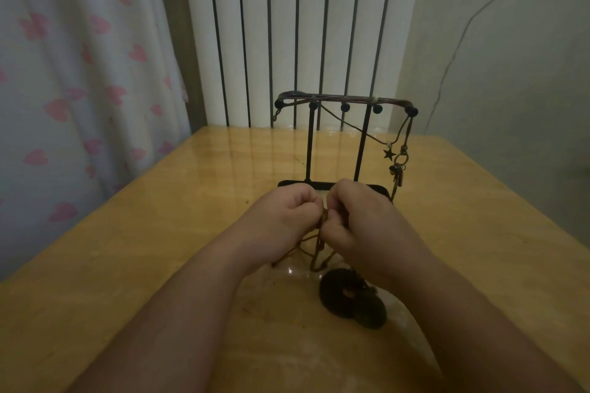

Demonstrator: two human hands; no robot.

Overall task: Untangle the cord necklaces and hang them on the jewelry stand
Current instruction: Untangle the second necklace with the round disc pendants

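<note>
the tangled cord necklaces hang in a brown knot between the two hands, just in front of the jewelry stand's base, with several strands trailing down to the wooden table. the left hand has its fingers curled in and pinches the cords at the top of the tangle; the right hand is curled the same way and pinches the cords from the other side, fingertips of both hands nearly touching. below the right wrist, two dark round pendants lie on the table, overlapping, with cord running up from them toward the tangle.

the jewelry stand is black, upright on a flat base, with two thin posts and a top bar ending in round knobs. a cord necklace is already draped along that bar and slants down across the stand to the right, ending at a small dark star charm. beside the star, a cluster of small metal charms hangs from the right end knob, close to the base.

behind the table stands a white ribbed radiator. to the left hangs a pale curtain printed with pink hearts, and to the right is a plain wall with a thin wire running down it.
</note>
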